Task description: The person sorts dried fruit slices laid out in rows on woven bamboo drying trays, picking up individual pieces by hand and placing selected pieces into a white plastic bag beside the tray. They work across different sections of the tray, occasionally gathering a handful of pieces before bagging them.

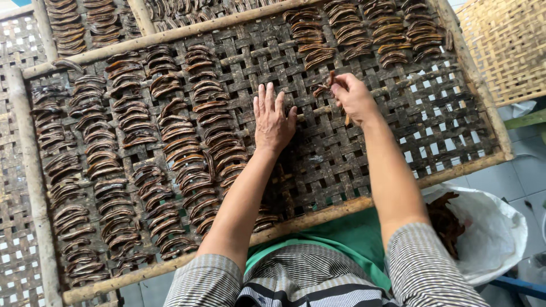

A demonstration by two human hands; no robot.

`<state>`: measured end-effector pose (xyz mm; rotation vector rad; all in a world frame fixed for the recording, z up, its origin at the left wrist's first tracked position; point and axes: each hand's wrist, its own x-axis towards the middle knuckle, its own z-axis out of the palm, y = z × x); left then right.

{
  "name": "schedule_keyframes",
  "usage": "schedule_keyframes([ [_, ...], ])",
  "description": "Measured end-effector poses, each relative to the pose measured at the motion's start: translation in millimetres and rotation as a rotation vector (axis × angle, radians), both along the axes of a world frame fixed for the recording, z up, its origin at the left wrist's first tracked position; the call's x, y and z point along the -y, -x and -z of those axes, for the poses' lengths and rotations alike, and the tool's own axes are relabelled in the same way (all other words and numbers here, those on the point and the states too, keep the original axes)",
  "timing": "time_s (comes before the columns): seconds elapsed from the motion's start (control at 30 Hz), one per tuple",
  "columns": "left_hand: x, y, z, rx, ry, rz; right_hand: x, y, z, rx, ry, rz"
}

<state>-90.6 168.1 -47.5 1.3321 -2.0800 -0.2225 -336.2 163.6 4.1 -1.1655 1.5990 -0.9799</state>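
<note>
The left hand (273, 120) is lying flat and palm-down on the woven drying rack (364, 153), its fingers spread and stretched out, gripping nothing. It is resting on bare weave just to the right of the nearest column of laid-out pieces. The right hand (354, 96) is hovering close beside it, a little farther up the rack, with its fingers curled round a small bunch of dark brown curved strips (331, 81); the ends of the strips are sticking out above the knuckles, and one end is showing below the hand. Both forearms are reaching up from sleeves of a striped grey shirt (421, 267).

Around the hands, many more brown curved strips are lying in tidy overlapping columns (187, 142) across the left half of the rack, while another group (364, 31) is sitting along the far edge at upper right. The stretch of rack under and to the right of the hands is holding no strips. The rack is framed by pale wooden poles (318, 216). A further rack (102, 20) filled with rows is lying beyond it, and another woven one is showing at the far left. At lower right, a white sack (495, 239) is standing open on the tiled floor (512, 176) with more brown pieces inside. A pale woven basket (506, 45) is sitting at upper right.
</note>
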Motion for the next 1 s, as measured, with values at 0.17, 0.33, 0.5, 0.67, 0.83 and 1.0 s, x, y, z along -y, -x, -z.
schedule_keyframes([
  [0.17,-0.6,0.2,3.9,-0.005,0.022,0.014,-46.7,-0.4,1.0,0.868,0.145,0.253],
  [0.33,-3.2,1.7,-4.1,0.066,0.155,0.065,-101.2,8.7,4.6,1.065,0.146,0.280],
  [0.5,3.6,32.5,-24.8,0.216,0.297,0.279,-128.8,14.6,28.8,0.797,0.123,0.297],
  [0.67,28.9,106.7,-47.7,0.137,0.041,0.366,-134.1,10.0,45.6,0.461,0.145,0.273],
  [0.83,46.8,132.2,-50.9,0.269,-0.070,0.234,-134.2,10.0,38.2,0.497,0.178,0.238],
  [1.0,56.8,120.7,-48.1,0.293,0.142,0.437,-138.4,9.8,30.1,0.527,0.181,0.224],
])
